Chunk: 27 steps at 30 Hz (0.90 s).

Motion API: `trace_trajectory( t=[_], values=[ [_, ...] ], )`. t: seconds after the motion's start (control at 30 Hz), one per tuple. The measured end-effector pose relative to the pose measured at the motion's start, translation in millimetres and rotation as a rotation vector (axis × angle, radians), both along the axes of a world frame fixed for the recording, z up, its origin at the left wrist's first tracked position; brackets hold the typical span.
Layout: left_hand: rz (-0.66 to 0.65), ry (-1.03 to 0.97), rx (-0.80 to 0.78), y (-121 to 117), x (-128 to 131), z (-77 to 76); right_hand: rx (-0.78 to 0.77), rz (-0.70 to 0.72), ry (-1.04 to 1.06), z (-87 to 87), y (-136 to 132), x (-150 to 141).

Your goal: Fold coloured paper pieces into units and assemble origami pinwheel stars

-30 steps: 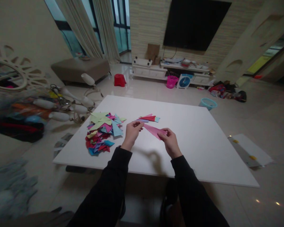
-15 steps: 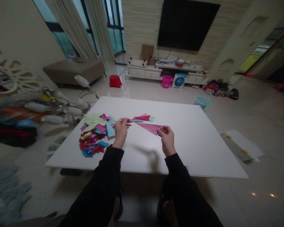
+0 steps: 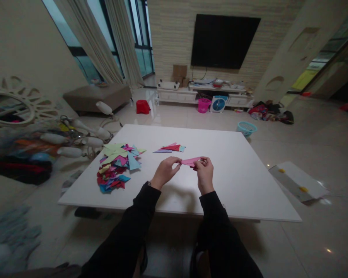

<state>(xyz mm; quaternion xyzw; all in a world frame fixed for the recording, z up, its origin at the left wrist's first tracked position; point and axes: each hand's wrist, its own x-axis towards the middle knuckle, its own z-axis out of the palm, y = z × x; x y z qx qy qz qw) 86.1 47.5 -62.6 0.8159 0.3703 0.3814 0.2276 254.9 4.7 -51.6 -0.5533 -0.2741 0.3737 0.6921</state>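
Observation:
Both hands pinch one pink folded paper piece [image 3: 189, 161] just above the white table [image 3: 243, 185]. My left hand [image 3: 165, 171] grips its left end with fingertips closed. My right hand [image 3: 204, 173] holds the right end, fingers curled round it. To the left lies a heap of coloured paper triangles [image 3: 116, 165]. A small set of folded pieces [image 3: 170, 148], red, blue and purple, lies behind my hands.
A white ornate rack with bulb-shaped arms [image 3: 75, 135] stands left of the table. On the floor are a flat white board [image 3: 298, 181], a light blue basket [image 3: 246, 128], a red stool [image 3: 142, 107] and a pink bucket [image 3: 203, 105]. A television hangs on the far wall.
My hands have come together. The pink paper, long and stretched out before, is now short between them. My left hand moved right from beside the heap.

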Motion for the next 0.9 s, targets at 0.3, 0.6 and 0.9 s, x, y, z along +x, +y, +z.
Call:
trace_trajectory(
  t=[0.3,0.6,0.9],
  values=[
    [0.202,0.060,0.043,10,33,-13.5,0.029,-0.043,0.084,4.8,-1,27],
    [0.560,0.309,-0.154,103,27,-50.4,-0.012,0.027,-0.016,10.2,-10,52],
    [0.509,0.351,-0.146,154,37,-84.2,-0.014,0.084,-0.089,7.2,-12,47]
  ],
)
